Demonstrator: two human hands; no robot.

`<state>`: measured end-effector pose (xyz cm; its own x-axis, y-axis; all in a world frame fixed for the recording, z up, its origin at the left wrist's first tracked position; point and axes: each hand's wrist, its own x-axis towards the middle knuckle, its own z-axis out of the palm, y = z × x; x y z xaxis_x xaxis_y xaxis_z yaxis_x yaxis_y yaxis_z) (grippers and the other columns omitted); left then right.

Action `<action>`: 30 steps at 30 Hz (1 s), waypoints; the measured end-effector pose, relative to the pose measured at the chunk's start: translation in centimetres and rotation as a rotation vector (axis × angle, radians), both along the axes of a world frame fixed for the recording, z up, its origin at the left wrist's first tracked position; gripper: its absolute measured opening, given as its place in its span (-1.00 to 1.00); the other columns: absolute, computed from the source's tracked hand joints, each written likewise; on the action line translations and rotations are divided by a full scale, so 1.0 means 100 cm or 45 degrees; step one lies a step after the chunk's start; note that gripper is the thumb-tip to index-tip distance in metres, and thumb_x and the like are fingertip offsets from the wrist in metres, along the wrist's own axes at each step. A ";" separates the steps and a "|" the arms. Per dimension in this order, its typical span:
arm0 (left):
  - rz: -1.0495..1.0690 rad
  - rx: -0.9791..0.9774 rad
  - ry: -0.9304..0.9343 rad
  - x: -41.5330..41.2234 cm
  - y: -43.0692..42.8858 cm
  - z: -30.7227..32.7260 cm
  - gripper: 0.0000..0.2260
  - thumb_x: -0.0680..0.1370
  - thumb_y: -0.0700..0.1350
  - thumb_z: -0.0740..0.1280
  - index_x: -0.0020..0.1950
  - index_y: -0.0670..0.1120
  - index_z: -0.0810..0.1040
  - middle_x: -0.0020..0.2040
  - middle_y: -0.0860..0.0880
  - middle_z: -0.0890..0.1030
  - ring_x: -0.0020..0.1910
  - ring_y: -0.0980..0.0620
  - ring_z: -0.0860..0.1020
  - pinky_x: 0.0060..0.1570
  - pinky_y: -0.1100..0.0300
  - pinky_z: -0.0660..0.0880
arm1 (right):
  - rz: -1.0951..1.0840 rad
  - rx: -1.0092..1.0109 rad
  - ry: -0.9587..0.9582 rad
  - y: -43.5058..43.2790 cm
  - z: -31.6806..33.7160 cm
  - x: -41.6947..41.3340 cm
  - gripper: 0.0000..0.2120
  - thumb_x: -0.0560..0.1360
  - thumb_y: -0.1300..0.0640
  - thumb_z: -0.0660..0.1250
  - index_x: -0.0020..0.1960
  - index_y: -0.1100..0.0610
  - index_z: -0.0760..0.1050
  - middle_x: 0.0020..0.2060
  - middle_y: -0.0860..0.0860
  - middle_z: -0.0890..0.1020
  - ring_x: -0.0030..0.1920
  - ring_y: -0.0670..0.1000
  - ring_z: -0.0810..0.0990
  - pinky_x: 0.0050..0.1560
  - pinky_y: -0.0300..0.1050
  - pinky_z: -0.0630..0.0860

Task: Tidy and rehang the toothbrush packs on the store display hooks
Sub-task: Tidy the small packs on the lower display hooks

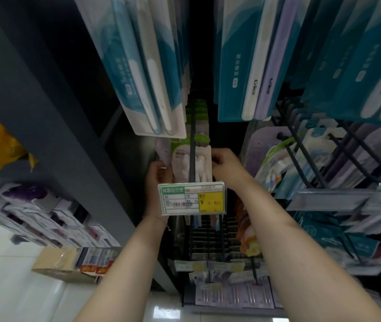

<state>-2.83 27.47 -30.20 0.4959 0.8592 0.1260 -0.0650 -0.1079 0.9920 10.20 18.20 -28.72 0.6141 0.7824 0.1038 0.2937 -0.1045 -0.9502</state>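
A white-and-green toothbrush pack (184, 163) hangs on a dark display hook (192, 145) at the centre. My left hand (155, 180) grips its left edge, partly behind the price tag (191, 198) at the hook's tip. My right hand (225, 165) pinches the pack's right edge. More green-topped packs (197, 112) sit further back on the same hook. A pale purple pack (163, 151) shows just left of the held one.
Teal toothbrush packs (249, 66) hang overhead, with white-backed ones (152, 73) to their left. Hooks with more packs (312, 156) crowd the right. Lower hooks with packs (233, 293) are below. A grey shelf upright (57, 112) stands left; a cardboard box (68, 263) sits on the floor.
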 end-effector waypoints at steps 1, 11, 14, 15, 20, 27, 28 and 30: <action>-0.025 -0.006 0.008 -0.004 -0.002 -0.002 -0.84 0.60 -0.28 0.24 -0.12 -0.05 0.42 -0.22 -0.01 0.54 -0.37 0.33 0.53 -0.32 0.41 0.46 | -0.009 -0.019 -0.004 -0.001 -0.003 0.000 -0.71 0.57 0.31 0.24 -0.09 -0.05 0.60 -0.20 -0.22 0.61 -0.21 -0.37 0.54 -0.17 -0.48 0.43; 0.029 0.302 0.453 -0.037 -0.018 -0.046 -0.83 0.51 -0.07 0.21 -0.11 -0.19 0.39 -0.14 -0.06 0.53 -0.15 -0.01 0.52 -0.21 0.26 0.40 | -0.345 -0.174 -0.042 -0.028 -0.034 -0.018 -0.79 0.53 0.28 0.28 0.12 0.10 0.55 -0.16 -0.11 0.55 -0.09 -0.13 0.52 -0.17 -0.42 0.40; 0.145 0.459 0.511 -0.048 -0.033 -0.041 -0.89 0.56 -0.18 0.25 -0.03 -0.23 0.46 -0.09 0.01 0.54 -0.18 0.16 0.44 -0.29 0.43 0.28 | -0.327 -0.210 -0.016 -0.039 -0.042 -0.032 -0.83 0.55 0.19 0.30 0.12 0.08 0.57 -0.05 -0.06 0.62 -0.05 -0.14 0.56 -0.13 -0.40 0.45; 0.186 0.462 0.520 -0.053 -0.040 -0.037 -0.89 0.58 -0.17 0.24 -0.01 -0.22 0.45 -0.11 0.02 0.51 -0.21 0.18 0.41 -0.30 0.39 0.26 | -0.310 -0.225 0.002 -0.043 -0.045 -0.036 -0.80 0.55 0.18 0.29 0.15 0.06 0.57 -0.02 -0.03 0.63 -0.01 -0.10 0.58 -0.05 -0.33 0.49; 0.220 0.403 0.550 -0.083 -0.068 -0.039 -0.86 0.58 -0.21 0.23 -0.15 -0.13 0.30 -0.24 -0.16 0.50 -0.29 -0.07 0.48 -0.30 0.08 0.38 | -0.274 -0.327 -0.012 -0.063 -0.047 -0.061 -0.78 0.57 0.20 0.25 0.18 0.10 0.56 0.02 0.01 0.63 0.03 -0.04 0.57 -0.02 -0.25 0.44; 0.064 0.402 0.555 -0.109 -0.087 -0.048 -0.88 0.62 -0.22 0.19 -0.11 -0.09 0.35 -0.19 -0.08 0.49 -0.23 0.00 0.49 -0.25 0.12 0.42 | -0.122 -0.423 0.119 -0.085 -0.048 -0.087 -0.70 0.53 0.09 0.35 0.25 0.06 0.49 0.03 -0.03 0.58 0.05 0.04 0.58 0.07 -0.08 0.55; 0.022 0.407 0.554 -0.110 -0.089 -0.046 -0.89 0.62 -0.21 0.18 -0.10 -0.07 0.36 -0.19 -0.05 0.49 -0.24 0.07 0.48 -0.27 0.22 0.39 | -0.110 -0.427 0.145 -0.088 -0.047 -0.088 -0.63 0.51 0.08 0.37 0.30 0.03 0.46 0.07 -0.04 0.57 0.05 0.06 0.59 0.06 -0.09 0.55; -0.047 0.445 0.569 -0.111 -0.093 -0.044 -0.90 0.62 -0.20 0.19 -0.08 -0.05 0.37 -0.18 -0.03 0.49 -0.22 0.14 0.48 -0.30 0.34 0.33 | -0.094 -0.405 0.198 -0.093 -0.046 -0.091 -0.53 0.48 0.07 0.41 0.36 -0.04 0.40 0.17 -0.04 0.54 0.06 0.08 0.59 0.05 -0.11 0.55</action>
<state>-13.92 18.13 -34.64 0.5955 0.7851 0.1704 0.3431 -0.4404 0.8297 1.08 8.90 -33.29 0.6593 0.7137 -0.2366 0.1290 -0.4175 -0.8995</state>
